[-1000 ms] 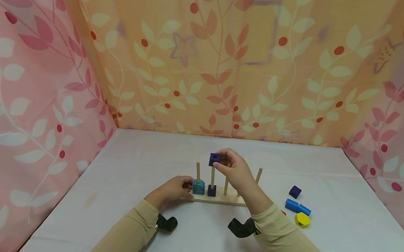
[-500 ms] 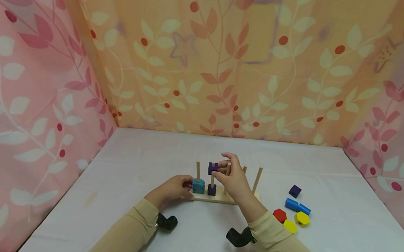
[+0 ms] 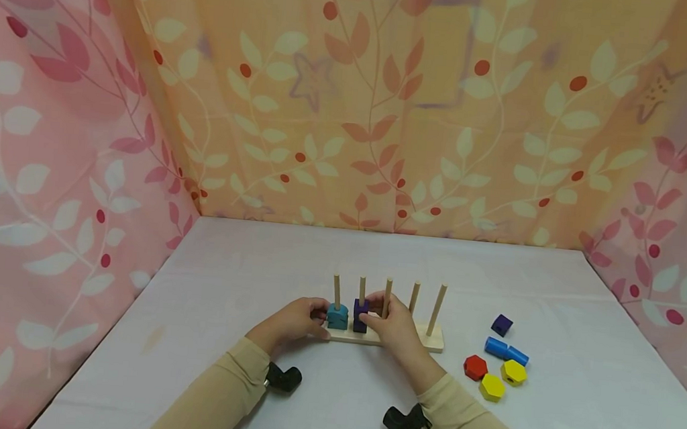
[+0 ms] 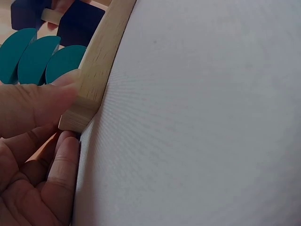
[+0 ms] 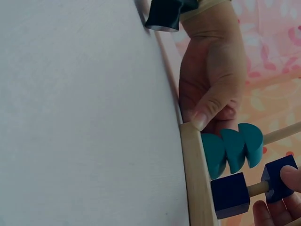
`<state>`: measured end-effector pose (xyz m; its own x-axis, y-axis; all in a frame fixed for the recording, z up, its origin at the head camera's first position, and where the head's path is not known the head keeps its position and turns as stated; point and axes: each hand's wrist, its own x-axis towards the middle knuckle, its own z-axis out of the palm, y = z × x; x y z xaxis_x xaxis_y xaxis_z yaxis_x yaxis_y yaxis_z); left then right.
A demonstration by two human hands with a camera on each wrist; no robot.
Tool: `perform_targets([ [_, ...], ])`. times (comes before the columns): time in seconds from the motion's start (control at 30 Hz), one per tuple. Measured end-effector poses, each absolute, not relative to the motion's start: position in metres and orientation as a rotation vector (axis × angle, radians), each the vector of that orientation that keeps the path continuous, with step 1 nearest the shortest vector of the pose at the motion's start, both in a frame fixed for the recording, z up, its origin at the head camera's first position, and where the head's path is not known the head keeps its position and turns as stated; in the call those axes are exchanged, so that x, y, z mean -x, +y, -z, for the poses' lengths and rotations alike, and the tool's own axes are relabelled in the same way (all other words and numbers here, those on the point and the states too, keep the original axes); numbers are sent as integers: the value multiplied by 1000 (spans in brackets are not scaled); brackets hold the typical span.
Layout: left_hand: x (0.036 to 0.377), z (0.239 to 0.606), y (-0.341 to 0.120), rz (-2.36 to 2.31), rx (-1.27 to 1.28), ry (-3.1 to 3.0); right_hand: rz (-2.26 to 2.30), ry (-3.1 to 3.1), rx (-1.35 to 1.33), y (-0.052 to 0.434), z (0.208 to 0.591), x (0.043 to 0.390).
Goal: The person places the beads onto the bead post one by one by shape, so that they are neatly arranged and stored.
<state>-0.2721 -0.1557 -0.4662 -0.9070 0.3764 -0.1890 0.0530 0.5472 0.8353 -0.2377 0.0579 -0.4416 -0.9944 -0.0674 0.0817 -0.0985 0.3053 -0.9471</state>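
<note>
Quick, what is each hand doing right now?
Left hand: grips the end of the wooden base beside the teal pieces.
Right hand: pinches the purple cube on its peg.

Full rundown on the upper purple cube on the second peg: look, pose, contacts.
The upper purple cube is a dark purple block, painted wood by the look of it, threaded through its centre hole on the second wooden peg from the left of the wooden peg board. In the right wrist view a short gap of peg separates it from the lower purple cube. The right hand pinches it at the fingertips. Teal half-round pieces sit on the neighbouring peg.
</note>
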Motion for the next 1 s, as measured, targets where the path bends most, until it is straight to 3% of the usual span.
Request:
perform_targets([
  [0.47, 272, 468, -156, -1296, -347, 2435, -1861, -2558, -122, 58, 458, 239],
  [1.0, 275, 471, -155, -1251, -327, 2459, -1821, -2611, -248, 70, 449, 234],
])
